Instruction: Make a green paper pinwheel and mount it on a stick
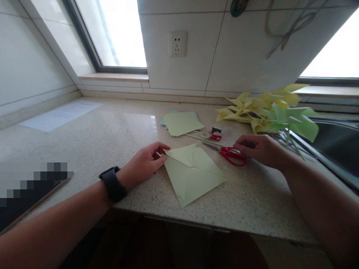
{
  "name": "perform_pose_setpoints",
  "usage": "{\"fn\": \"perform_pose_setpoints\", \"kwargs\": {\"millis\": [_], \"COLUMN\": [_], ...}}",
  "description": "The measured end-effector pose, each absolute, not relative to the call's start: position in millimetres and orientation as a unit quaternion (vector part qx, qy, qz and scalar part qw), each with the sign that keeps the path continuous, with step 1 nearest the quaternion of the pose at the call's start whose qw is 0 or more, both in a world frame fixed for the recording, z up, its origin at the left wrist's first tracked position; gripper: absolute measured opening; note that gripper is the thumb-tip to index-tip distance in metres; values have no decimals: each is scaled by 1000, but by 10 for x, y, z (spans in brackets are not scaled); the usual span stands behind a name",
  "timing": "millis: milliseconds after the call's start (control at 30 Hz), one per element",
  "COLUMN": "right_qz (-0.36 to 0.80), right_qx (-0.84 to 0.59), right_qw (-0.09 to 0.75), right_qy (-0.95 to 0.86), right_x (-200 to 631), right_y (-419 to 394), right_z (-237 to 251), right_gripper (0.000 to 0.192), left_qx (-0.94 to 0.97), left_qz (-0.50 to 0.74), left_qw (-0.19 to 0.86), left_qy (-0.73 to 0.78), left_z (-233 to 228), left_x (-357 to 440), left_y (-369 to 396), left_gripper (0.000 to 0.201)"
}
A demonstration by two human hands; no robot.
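A square of pale green paper (193,175) lies near the counter's front edge, with crease lines and slits running from its corners toward the middle. My left hand (147,160), with a dark watch on its wrist, pinches the paper's left corner between thumb and fingers. To the right of the sheet, red-handled scissors (232,158) rest on the counter, blades pointing left toward the paper's far corner. My right hand (252,145) is closed at the scissors' handle loops; its fingertips are partly hidden.
Behind the sheet sit a stack of coloured paper (182,123), a thin stick, a small clear ring-shaped roll (205,135) and a red box (215,133). Yellow and green paper pinwheels (291,119) lie by the sink (336,142). A printed sheet (61,114) is at the far left.
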State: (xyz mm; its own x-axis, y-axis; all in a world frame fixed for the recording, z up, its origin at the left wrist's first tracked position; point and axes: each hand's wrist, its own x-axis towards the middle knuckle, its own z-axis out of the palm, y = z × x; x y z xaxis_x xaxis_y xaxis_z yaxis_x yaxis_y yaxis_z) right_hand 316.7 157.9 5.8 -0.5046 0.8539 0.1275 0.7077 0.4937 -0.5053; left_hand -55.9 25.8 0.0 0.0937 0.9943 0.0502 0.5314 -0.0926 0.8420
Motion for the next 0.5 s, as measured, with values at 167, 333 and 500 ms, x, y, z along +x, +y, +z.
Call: {"fn": "perform_pose_setpoints", "kwargs": {"millis": [167,333,500], "right_qz": [196,194,195], "right_qx": [-466,-474,-479], "right_qw": [167,161,160], "right_qy": [-847,-843,-841], "right_x": [3191,3210,3207], "right_y": [1596,1619,1618], "right_z": [48,24,26], "right_gripper": [38,39,41], "left_qx": [664,668,668], "left_qz": [343,343,343], "left_qw": [325,316,314], "left_qy": [580,581,581], "left_z": [-8,-20,-19], "left_x": [-560,-566,-561], "left_y": [254,262,271], "left_gripper": [27,32,28]}}
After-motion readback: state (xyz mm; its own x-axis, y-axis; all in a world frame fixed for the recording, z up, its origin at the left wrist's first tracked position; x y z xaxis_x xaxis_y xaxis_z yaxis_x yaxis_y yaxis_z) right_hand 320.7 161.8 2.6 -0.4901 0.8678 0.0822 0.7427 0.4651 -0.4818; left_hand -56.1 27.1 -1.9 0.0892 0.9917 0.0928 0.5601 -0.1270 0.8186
